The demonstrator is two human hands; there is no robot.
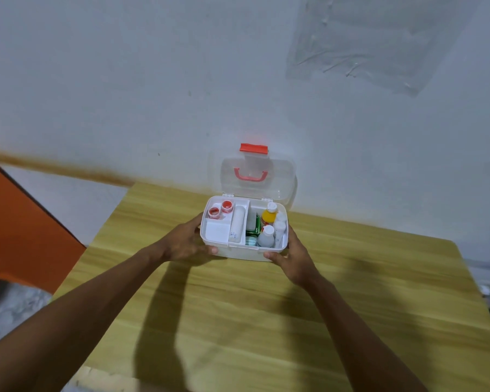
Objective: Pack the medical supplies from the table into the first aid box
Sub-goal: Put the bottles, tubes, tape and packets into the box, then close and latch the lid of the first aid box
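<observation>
Hands grip first aid box: left hand and right hand curl round its sides. Lid up; bottles, bandage roll w/ tape rolls inside.

fingers: partly behind first aid box | bottle labels: illegible | table: cropped

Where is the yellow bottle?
In the head view, the yellow bottle stands in the right half of the open first aid box, at the back, beside the white bottles.
</observation>
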